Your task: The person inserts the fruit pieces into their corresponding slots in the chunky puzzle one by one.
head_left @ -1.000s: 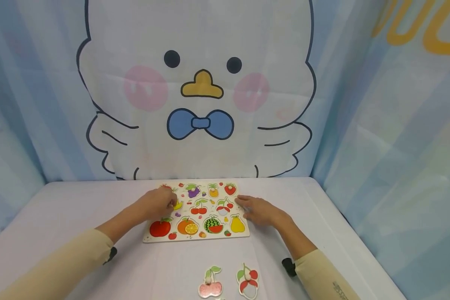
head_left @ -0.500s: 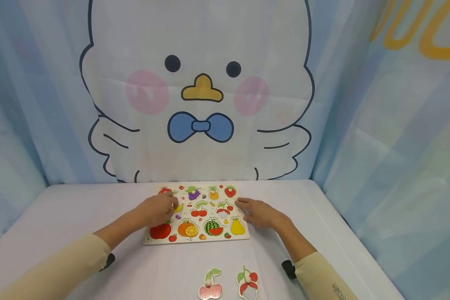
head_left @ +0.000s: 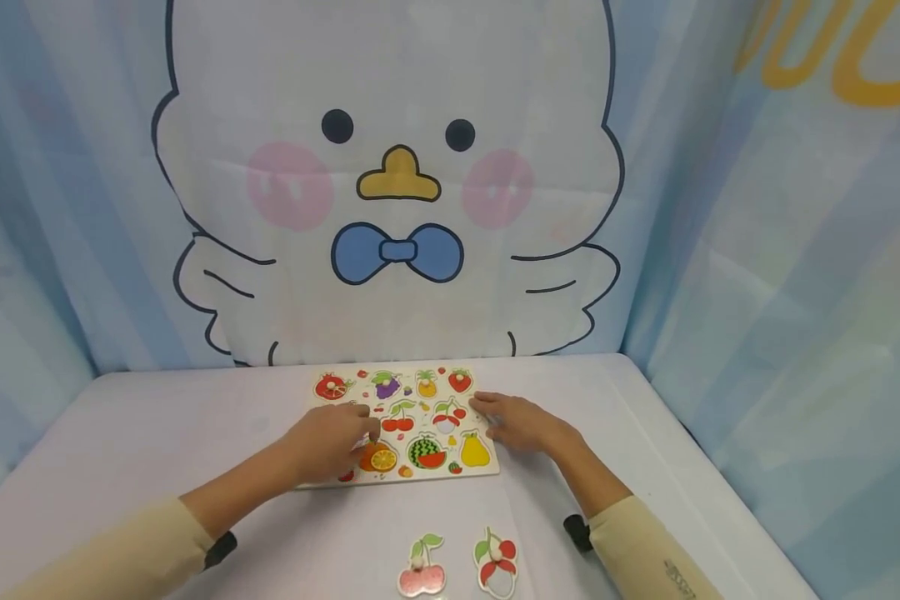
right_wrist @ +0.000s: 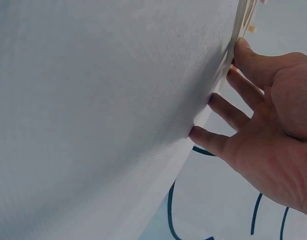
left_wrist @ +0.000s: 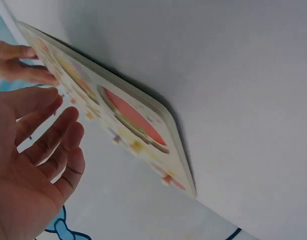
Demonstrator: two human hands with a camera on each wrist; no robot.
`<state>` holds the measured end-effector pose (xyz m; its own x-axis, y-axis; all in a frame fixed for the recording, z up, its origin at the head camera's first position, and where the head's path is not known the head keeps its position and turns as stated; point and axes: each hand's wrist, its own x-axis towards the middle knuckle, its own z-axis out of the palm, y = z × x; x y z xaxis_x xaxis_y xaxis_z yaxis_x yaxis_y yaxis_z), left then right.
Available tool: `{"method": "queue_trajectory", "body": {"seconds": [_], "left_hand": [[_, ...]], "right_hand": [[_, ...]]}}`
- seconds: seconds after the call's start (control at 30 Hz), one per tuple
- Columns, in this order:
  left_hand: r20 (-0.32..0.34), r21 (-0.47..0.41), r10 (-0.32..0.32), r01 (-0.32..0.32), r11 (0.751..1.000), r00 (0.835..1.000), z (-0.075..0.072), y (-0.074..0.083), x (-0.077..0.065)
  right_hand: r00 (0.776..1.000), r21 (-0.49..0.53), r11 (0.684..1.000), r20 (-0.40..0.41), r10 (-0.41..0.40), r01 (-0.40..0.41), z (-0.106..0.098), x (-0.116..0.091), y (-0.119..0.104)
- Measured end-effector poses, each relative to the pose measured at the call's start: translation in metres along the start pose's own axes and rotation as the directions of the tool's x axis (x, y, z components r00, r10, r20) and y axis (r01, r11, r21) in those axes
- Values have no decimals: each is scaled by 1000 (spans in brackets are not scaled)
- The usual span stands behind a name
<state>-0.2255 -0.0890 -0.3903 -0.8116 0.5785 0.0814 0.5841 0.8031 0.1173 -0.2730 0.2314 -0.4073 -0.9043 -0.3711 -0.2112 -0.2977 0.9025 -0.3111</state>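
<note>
A white fruit puzzle board (head_left: 438,404) lies flat on the table, with knobbed fruit pieces in its recesses. My left hand (head_left: 330,442) hovers over its left part, fingers loosely bent and holding nothing; in the left wrist view the palm of that hand (left_wrist: 38,165) is bare. It hides the banana and most of the apple, and partly covers the orange piece (head_left: 381,458). At the board's right edge, my right hand (head_left: 523,423) rests with fingers extended. The right wrist view shows thumb and index fingertips against the edge, the other fingertips (right_wrist: 194,131) on the tablecloth.
Two loose knobbed pieces lie nearer the front: cherries (head_left: 422,581) and a red fruit with white flesh (head_left: 497,567). A curtain (head_left: 390,317) with a cartoon chick hangs behind the white table (head_left: 585,392). Further curtains close off both sides.
My left hand has left the banana area and moved right and toward me, uncovering the pomegranate piece and covering the apple. My right hand stays at the board's edge.
</note>
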Motion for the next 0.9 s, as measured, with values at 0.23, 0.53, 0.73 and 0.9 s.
{"method": "queue_trajectory", "body": {"seconds": [0.23,0.53,0.73,0.9], "left_hand": [[70,-243,172,-151,958,983,-5,37,-7],[194,-411,289,-190,892,937,-6,76,-16],[245,-377,329,-223,899,912,5,91,-21],[242,-330,336,-248,911,910,11,94,-24]], "right_hand": [[1000,-3,1000,-4,4,-4,-4,0,-3],[1000,3,1000,-10,15,-15,-5,0,-3],[1000,18,999,-4,29,-29,-3,0,-2],[1000,17,1000,-6,12,-12,0,-1,-2]]}}
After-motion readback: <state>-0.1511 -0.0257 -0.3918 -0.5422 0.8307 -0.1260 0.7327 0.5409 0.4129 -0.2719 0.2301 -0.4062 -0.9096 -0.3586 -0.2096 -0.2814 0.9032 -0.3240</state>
